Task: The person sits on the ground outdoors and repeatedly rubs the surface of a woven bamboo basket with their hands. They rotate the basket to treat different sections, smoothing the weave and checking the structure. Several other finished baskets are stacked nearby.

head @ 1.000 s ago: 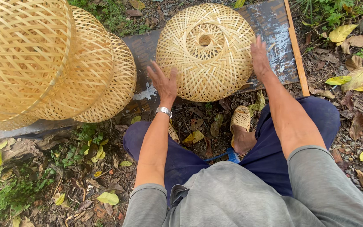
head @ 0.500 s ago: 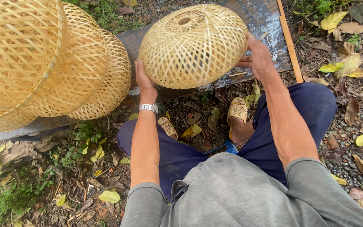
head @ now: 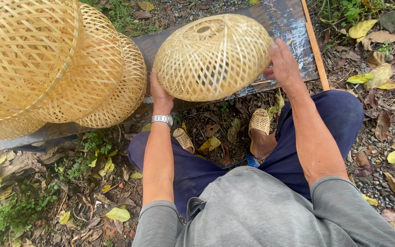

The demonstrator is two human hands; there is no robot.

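1. Woven bamboo dome basket point(head: 213, 57) held up off the dark board point(head: 293, 27), tilted, small top hole facing up and away
2. Left hand point(head: 158, 93) spread flat against the lower left rim; right hand point(head: 284, 64) open, palm pressed on the right side, fingers curved around the weave
3. Probably light, springy, open lattice; thin strips likely to crush under a hard squeeze
4. Best taken at the thicker rim, both sides
5. Stacked woven baskets point(head: 56, 68) just beside, at left
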